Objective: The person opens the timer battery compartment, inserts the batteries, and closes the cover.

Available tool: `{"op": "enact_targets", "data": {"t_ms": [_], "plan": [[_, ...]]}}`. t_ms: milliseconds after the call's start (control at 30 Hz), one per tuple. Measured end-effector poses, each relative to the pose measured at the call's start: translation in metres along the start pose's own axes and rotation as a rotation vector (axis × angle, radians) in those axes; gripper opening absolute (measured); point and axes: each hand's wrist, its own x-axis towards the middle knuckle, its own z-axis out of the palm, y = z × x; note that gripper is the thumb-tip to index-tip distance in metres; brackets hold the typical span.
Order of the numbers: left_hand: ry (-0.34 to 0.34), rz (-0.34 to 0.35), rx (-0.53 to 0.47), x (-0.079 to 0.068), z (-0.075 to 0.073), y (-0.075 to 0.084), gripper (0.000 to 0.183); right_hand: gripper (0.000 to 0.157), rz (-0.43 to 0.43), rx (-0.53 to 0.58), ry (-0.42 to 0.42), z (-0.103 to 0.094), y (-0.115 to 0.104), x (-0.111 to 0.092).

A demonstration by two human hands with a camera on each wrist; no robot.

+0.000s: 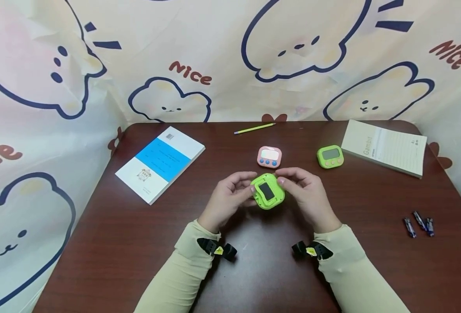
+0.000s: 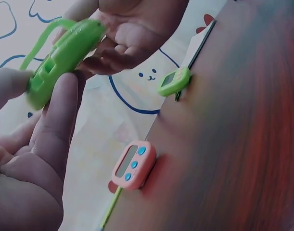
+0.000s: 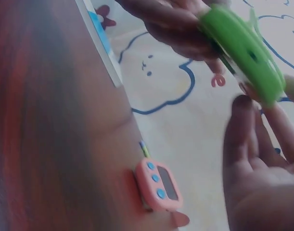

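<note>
Both hands hold a bright green digital timer over the middle of the table, its back with a dark rectangle turned up toward the head. My left hand pinches its left edge between thumb and fingers. At the upper right edge, my right hand grips it with thumb and forefinger. A thin green loop sticks out from the timer's back in the left wrist view. Just beyond the hands lies a pink timer with blue buttons. A second green timer lies farther right, screen up.
A white and blue book lies at the left, and a pale notebook at the back right. Several small dark batteries lie on the right of the brown table. Near the back edge is a yellow-green pencil.
</note>
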Motion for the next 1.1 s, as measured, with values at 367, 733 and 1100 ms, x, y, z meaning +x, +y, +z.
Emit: {"op": "enact_targets", "data": {"t_ms": [367,733,1100], "plan": [[0.099,-0.028,-0.258,0.001,0.012,-0.003,0.034,0.028,-0.059,0.267,0.221,0.026,0.007,-0.006],[0.084,-0.007,-0.141,-0.002,0.015,-0.003,0.037,0.037,0.028,0.202,0.140,0.026,0.007,-0.004],[0.106,0.083,0.150,-0.003,0.013,-0.004,0.031,0.036,-0.010,0.009,0.023,0.027,0.011,-0.007]]}}
